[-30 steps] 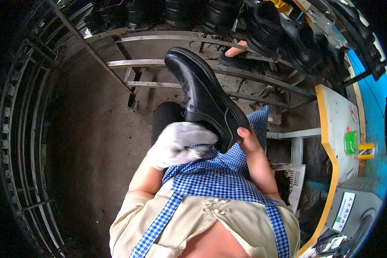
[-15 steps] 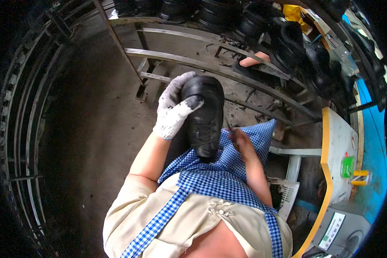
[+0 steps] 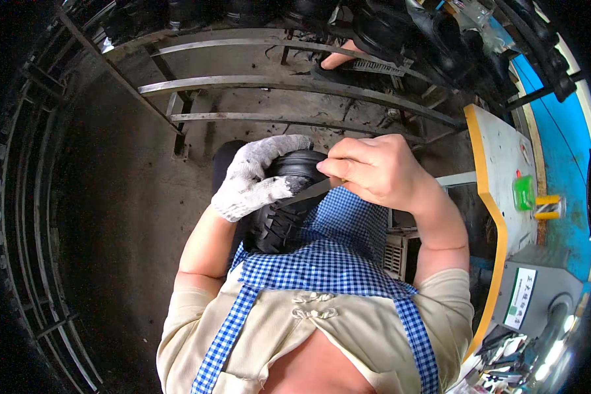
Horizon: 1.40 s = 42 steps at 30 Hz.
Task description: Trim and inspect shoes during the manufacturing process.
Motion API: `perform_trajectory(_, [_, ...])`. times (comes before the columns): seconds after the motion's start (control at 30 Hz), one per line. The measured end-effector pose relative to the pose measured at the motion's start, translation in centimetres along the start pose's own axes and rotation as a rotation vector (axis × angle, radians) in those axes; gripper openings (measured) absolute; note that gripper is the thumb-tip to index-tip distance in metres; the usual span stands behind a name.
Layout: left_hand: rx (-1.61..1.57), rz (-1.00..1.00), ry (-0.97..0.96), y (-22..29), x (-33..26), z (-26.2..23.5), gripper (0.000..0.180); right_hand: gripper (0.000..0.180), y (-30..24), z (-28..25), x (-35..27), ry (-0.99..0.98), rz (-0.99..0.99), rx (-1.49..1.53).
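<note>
My left hand (image 3: 248, 177), in a white knitted glove with dark-stained fingers, grips a black lace-up shoe (image 3: 277, 226) above my lap. Its fingers wrap over the toe and the thumb presses on the upper. From the right, my bare right hand (image 3: 377, 169) pinches a thin, flat grey knife blade (image 3: 314, 191). The blade lies slantwise across the front of the shoe, close to the gloved thumb. Whether its edge touches the shoe I cannot tell. A blue-and-white checked apron (image 3: 348, 230) covers my lap under the shoe.
Ahead stands a metal rack (image 3: 243, 83) with several black shoes (image 3: 433, 39) along its top. Beyond its bars shows another person's foot (image 3: 340, 56). To my right are a yellow-edged white table (image 3: 499, 157), a green container (image 3: 523, 192) and a grey machine (image 3: 548, 279).
My right hand has risen from my lap to the shoe, and the blade now shows in it. The shoe is lower and tilted. The whole view has shifted.
</note>
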<state>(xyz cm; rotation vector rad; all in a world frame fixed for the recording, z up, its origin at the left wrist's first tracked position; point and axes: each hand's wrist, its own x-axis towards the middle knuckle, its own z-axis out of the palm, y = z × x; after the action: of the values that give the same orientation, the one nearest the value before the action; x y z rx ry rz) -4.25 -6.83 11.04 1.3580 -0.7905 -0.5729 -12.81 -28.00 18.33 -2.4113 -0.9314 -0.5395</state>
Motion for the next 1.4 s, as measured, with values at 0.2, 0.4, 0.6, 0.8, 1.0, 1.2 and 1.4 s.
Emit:
perform_trajectory(0.2, [0.103, 0.036, -0.132, -0.4, 0.3, 1.0, 0.062, 0.006, -2.2, -2.3, 1.4, -0.485, -0.086, -0.382])
perform_trajectory(0.4, [0.142, -0.018, -0.167, -1.0, 0.5, 1.4, 0.059, 0.008, -1.7, -0.6, 1.0, -0.570, -0.079, -0.516])
perform_trajectory(0.6, [0.020, 0.035, -0.154, -1.3, 0.7, 0.6, 0.066, 0.017, 1.3, -0.6, 0.1, -0.317, 0.151, 0.061])
perform_trajectory(0.8, [0.051, 0.002, -0.037, -1.2, 0.4, -0.5, 0.072, 0.018, 3.8, 0.9, -3.6, 0.050, 0.368, 0.697])
perform_trajectory(1.0, [-0.263, 0.180, 0.717, -2.7, 1.0, -4.9, 0.048, 0.046, 3.7, 6.3, -9.0, 0.079, 0.795, 0.267])
perform_trajectory(1.2, [-0.925, 0.034, 0.812, -6.6, 2.5, -6.6, 0.038, 0.097, 1.1, 10.6, -10.6, 0.180, 0.748, 0.558])
perform_trajectory(1.4, [-0.580, 0.062, 0.751, -5.9, 1.4, -6.7, 0.042, 0.053, 3.7, 10.3, -11.7, 0.594, 0.921, 1.427])
